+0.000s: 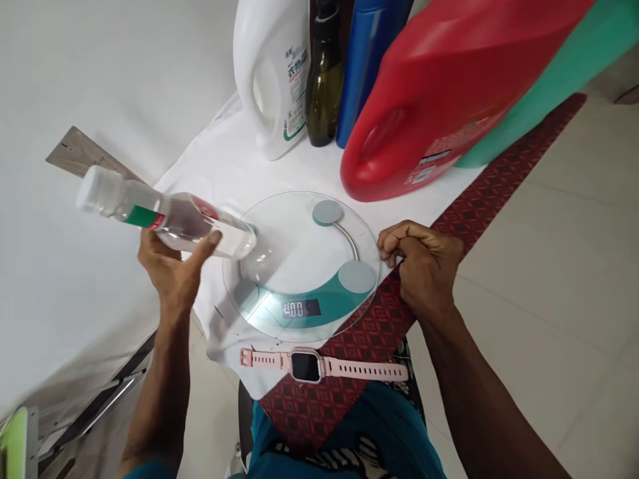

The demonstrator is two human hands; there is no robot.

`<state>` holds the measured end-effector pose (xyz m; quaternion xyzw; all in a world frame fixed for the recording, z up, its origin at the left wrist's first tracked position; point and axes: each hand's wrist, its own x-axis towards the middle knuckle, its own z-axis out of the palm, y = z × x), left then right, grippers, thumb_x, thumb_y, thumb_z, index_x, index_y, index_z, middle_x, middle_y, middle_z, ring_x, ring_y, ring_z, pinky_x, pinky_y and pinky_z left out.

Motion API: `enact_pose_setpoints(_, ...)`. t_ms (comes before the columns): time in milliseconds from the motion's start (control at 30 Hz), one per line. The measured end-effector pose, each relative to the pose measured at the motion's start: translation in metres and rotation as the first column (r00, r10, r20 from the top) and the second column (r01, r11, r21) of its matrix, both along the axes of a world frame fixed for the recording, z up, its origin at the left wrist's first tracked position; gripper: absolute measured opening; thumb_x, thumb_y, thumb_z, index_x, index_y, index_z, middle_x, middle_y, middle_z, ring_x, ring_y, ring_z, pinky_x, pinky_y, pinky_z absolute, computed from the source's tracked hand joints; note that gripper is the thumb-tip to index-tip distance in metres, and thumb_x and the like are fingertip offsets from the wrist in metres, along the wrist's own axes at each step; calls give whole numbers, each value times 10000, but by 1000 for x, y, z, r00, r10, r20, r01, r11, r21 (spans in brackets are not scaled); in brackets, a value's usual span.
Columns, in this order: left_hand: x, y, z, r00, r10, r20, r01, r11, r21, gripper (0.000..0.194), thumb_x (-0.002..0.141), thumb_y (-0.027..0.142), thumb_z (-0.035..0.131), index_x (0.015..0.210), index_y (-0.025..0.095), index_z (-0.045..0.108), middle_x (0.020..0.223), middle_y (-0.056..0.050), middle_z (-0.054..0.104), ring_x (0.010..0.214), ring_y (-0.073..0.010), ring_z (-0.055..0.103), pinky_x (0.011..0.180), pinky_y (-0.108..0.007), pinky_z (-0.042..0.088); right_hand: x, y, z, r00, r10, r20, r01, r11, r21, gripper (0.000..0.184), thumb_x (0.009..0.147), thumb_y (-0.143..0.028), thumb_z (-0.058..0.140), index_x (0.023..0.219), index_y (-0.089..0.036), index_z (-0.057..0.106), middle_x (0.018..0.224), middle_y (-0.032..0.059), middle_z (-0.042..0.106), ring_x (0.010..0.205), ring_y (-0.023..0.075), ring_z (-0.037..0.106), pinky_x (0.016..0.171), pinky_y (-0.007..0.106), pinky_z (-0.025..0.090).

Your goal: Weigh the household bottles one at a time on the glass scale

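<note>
My left hand (174, 266) is closed around a clear plastic bottle (187, 216) with a white cap and a green, red and white label. The bottle is tilted, its cap toward the upper left and its base over the left rim of a round glass scale (294, 266). On the scale's display (301, 308) zeros are lit, seen upside down. At the scale's right rim, by the cloth's edge, my right hand (424, 263) is curled into a fist; whether anything is inside cannot be seen. A pink-strapped smartwatch (305, 366) lies in front of the scale.
Behind the scale stand a white jug (272, 80), a dark spray bottle (324, 80), a blue bottle (367, 66), a large red jug (439, 100) and a green container (554, 86). White cloth (210, 166) covers part of the red patterned tabletop (499, 179). A white wall bounds the left.
</note>
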<state>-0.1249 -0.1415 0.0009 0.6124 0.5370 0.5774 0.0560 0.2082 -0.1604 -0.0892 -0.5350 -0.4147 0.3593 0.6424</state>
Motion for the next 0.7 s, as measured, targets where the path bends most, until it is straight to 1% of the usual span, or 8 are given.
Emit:
enact_pose_setpoints(67, 27, -12, -2, 996, -76, -42, 74, 996, -41, 624, 719, 607, 1021, 1146, 251, 739, 1060, -46, 769, 921, -262, 771, 825, -474, 687, 0, 1, -1, 1000, -9, -4, 9, 1000, 7, 191, 720, -204, 542, 544, -255, 597, 617, 18, 621, 510, 131, 456, 496, 303, 296)
enact_pose_setpoints(167, 59, -21, -12, 977, -191, -97, 182, 979, -92, 664, 721, 646, 1020, 1152, 237, 725, 1033, -36, 759, 906, -249, 770, 786, -428, 677, 1, 1, -3, 1000, -9, -5, 9, 1000, 5, 215, 757, -218, 561, 548, -258, 592, 620, 19, 628, 503, 131, 449, 492, 301, 301)
enact_pose_setpoints(300, 80, -18, -24, 948, -261, -184, 248, 965, -89, 694, 743, 658, 1009, 1197, 239, 693, 1046, -27, 744, 929, -244, 761, 773, -381, 646, 3, 0, -5, 1000, 6, 3, -6, 1000, -7, 192, 740, -198, 537, 575, -254, 616, 571, 0, 592, 495, 125, 452, 491, 283, 314)
enact_pose_setpoints(400, 86, -12, -24, 932, -260, -254, 246, 966, -84, 716, 774, 684, 980, 1246, 242, 671, 1089, -41, 736, 967, -252, 749, 788, -377, 627, 3, 0, -5, 1000, 10, 0, -10, 1000, -15, 182, 730, -205, 522, 578, -249, 613, 562, -5, 583, 498, 119, 459, 484, 266, 320)
enact_pose_setpoints(467, 86, -11, -21, 921, -257, -294, 232, 966, -116, 735, 802, 719, 945, 1283, 240, 662, 1128, -64, 734, 1009, -270, 746, 825, -397, 628, 3, 0, -4, 1000, 10, -10, -10, 1000, -12, 178, 720, -205, 519, 575, -249, 614, 560, -3, 583, 499, 119, 462, 477, 262, 321)
enact_pose_setpoints(533, 83, -13, -19, 907, -286, -309, 248, 956, -159, 780, 804, 754, 924, 1328, 243, 655, 1184, -90, 731, 1075, -297, 746, 887, -428, 635, 3, 0, -3, 1000, 10, -24, -10, 1000, -10, 176, 712, -203, 522, 572, -251, 619, 559, -1, 586, 498, 120, 465, 474, 263, 324)
enact_pose_setpoints(600, 77, -17, -18, 898, -346, -272, 297, 933, -204, 824, 820, 805, 877, 1391, 260, 641, 1261, -112, 719, 1157, -324, 743, 953, -456, 636, 3, 0, -2, 999, 8, -37, -8, 1000, -8, 178, 717, -208, 528, 578, -252, 629, 558, -4, 586, 491, 118, 468, 474, 264, 330)
enact_pose_setpoints(700, 63, -23, -17, 908, -403, -118, 372, 902, -220, 793, 918, 869, 715, 1461, 299, 624, 1372, -130, 692, 1204, -324, 740, 980, -466, 634, 3, 1, -2, 999, -6, -42, 6, 1000, -4, 183, 727, -226, 528, 599, -247, 656, 555, -11, 584, 479, 111, 475, 473, 259, 336)
